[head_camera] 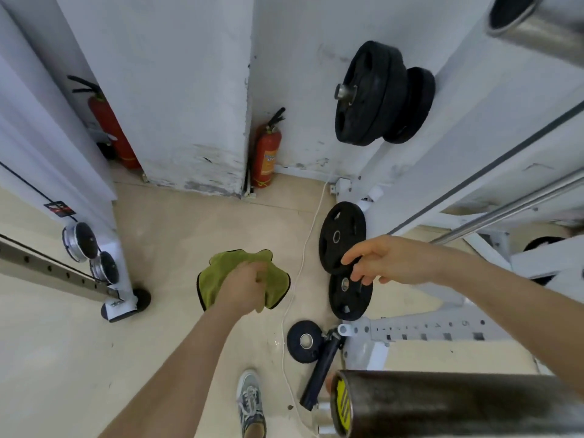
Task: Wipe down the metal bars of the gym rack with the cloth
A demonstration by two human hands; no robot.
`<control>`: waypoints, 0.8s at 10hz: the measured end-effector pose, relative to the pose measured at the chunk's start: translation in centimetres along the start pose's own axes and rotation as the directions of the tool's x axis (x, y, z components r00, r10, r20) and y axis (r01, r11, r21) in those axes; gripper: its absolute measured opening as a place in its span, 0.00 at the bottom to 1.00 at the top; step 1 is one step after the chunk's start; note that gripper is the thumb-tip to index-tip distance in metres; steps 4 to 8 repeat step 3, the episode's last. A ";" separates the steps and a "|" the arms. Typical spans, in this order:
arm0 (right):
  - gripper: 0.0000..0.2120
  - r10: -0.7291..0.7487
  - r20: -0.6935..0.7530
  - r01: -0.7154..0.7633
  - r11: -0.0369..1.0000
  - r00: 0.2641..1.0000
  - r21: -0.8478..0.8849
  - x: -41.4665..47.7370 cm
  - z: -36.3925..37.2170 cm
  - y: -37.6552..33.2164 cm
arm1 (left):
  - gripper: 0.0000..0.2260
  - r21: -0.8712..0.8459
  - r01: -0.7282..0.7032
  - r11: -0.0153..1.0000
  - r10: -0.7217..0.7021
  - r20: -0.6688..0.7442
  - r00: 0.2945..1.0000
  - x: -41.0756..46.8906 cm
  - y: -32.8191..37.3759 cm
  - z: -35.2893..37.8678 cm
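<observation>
Looking down at a pale gym floor. In the left grip [245,289], closed tight, a bunched green cloth [218,267], held in the air, well apart from any bar. To the right, the right grip [376,260], loose, fingers slightly curled, holding nothing, hovering in front of black weight plates [341,235] by the white gym rack [474,121]. Wiping seemingly not yet begun. Best to spread the cloth flat, wrap it around the steel bar [512,207] at right, then draw along its length with even pressure.
</observation>
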State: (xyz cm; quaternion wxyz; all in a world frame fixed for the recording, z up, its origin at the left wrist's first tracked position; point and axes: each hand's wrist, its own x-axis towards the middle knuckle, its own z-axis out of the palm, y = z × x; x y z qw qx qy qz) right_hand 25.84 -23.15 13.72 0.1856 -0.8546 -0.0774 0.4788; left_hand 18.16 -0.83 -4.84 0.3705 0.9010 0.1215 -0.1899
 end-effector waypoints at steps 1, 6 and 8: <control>0.14 -0.105 -0.090 0.103 0.994 0.990 -0.026 -4.0 -0.9 0.4 | 0.12 -0.327 -0.069 0.943 -0.007 -0.225 0.974 -2.8 4.6 -2.6; 0.11 -0.285 -0.362 0.350 0.928 0.888 0.127 -13.4 -1.4 4.3 | 0.17 -0.533 -0.369 0.762 0.064 -0.505 0.861 -9.9 13.2 -6.5; 0.11 -0.285 -0.362 0.350 0.928 0.888 0.127 -13.4 -1.4 4.3 | 0.17 -0.533 -0.369 0.762 0.064 -0.505 0.861 -9.9 13.2 -6.5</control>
